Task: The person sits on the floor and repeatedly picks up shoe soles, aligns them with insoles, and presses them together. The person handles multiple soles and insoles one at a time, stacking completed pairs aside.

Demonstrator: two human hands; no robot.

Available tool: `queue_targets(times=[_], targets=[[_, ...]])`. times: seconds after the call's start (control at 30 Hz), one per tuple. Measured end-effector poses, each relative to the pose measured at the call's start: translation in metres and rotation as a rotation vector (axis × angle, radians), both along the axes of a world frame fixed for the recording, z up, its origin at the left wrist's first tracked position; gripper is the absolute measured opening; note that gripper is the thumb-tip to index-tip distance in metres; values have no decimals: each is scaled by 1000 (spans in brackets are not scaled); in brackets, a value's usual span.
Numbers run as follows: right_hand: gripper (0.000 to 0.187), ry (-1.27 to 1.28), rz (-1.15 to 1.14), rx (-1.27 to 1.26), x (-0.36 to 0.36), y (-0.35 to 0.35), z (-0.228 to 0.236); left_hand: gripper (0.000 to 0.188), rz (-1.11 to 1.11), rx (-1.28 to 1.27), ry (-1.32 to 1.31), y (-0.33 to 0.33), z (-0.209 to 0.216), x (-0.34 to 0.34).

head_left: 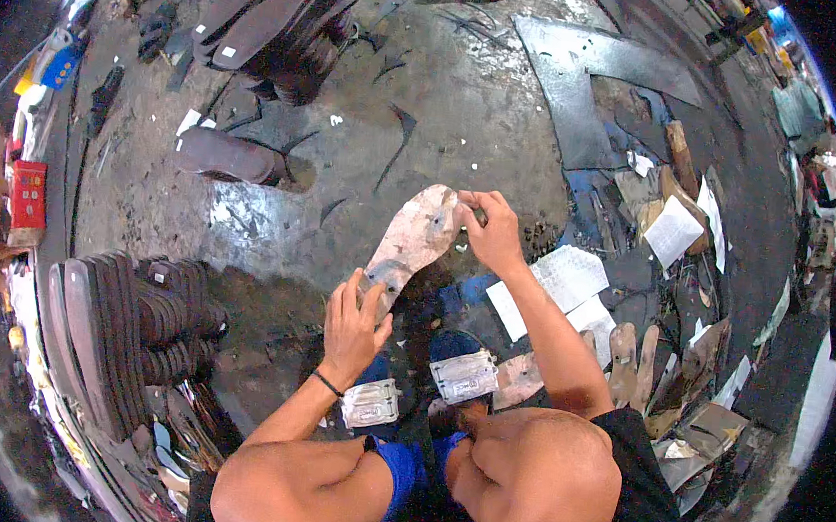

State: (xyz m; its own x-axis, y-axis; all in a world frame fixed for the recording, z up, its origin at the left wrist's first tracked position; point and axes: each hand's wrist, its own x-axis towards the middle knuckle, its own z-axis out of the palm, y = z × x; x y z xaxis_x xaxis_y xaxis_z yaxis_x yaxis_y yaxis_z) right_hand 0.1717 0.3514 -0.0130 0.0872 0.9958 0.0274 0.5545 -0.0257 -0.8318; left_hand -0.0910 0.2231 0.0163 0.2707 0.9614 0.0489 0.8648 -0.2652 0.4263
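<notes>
A pale pinkish, sole-shaped piece (414,239), mottled with dark spots, is tilted between my two hands, its wide toe end up and to the right. My right hand (491,232) pinches its edge near the toe. At the narrower heel end, the fingers and thumb of my left hand (354,327) close round it, and a dark band circles that wrist. Below it, white strapped sandals or slippers (464,375) are on my feet. Another pinkish sole piece (519,379) lies beside my right foot, partly covered by my knee.
Stacked dark brown soles (108,335) stand at the left, with another pile (284,30) at the far left. A single dark sole (230,155) lies on the floor (350,128). White papers (566,280), a grey cut sheet (568,106) and a wooden-handled tool (680,152) are at the right.
</notes>
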Motion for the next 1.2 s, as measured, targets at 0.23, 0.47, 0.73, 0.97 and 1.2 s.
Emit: queue_targets(times=[0.23, 0.47, 0.73, 0.97, 1.2], targets=[[22, -25, 15, 2, 1, 1, 0, 59, -31, 17, 38, 3, -2, 3], [14, -27, 36, 336, -23, -4, 29, 54, -32, -3, -9, 4, -3, -1], [10, 112, 118, 32, -32, 2, 31, 57, -30, 11, -57, 3, -3, -2], [14, 64, 481, 3, -90, -38, 25, 58, -10, 14, -166, -1, -21, 2], [11, -61, 445, 40, -74, -67, 27, 52, 21, 22, -174, 1, -15, -1]])
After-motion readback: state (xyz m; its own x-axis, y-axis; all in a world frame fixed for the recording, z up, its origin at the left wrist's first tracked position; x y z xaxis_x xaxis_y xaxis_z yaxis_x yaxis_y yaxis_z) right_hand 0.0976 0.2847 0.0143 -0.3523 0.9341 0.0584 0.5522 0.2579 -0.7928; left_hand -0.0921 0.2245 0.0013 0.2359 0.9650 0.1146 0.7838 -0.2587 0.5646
